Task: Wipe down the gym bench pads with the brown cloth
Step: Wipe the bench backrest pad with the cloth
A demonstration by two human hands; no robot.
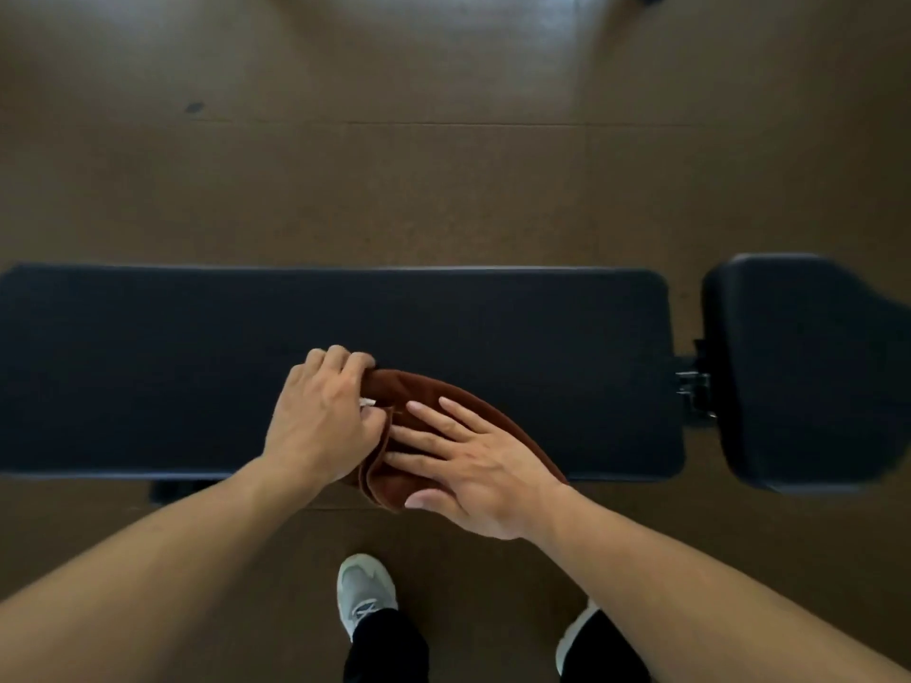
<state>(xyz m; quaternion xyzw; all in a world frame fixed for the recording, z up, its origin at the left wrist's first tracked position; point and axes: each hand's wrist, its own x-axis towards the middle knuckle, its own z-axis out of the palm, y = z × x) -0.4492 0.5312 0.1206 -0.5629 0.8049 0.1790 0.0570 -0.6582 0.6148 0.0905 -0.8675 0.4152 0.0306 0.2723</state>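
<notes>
Cloth (434, 391) (brown, folded or bunched) is laid on the long bench pad (197, 367), at the pad's near edge and a bit right of its middle; one corner is draped over that near edge toward the floor (443, 189).

Left hand (320, 421) is placed on the pad at the cloth's left end, fingers curled, the cloth's left edge pinched between fingers and thumb. A small white tag (367, 401) is seen at that pinched edge.

Right hand (473, 465) is laid flat on top of the cloth, fingers straight and spread, pointing toward the pad's left end; nothing is gripped, the cloth is only pressed down. Thumb is held off the pad's near edge, beside the hanging corner.

Second, shorter pad (808, 372) is seen off the long pad's right end, apart from it; the gap is bridged by a metal bracket (695, 386). Neither hand nor cloth is touching it.

Grey shoe (365, 591) is planted on the floor on the near side of the long pad, below the cloth; a second shoe (574, 638) is partly hidden by a dark trouser leg (606, 653), further right.
</notes>
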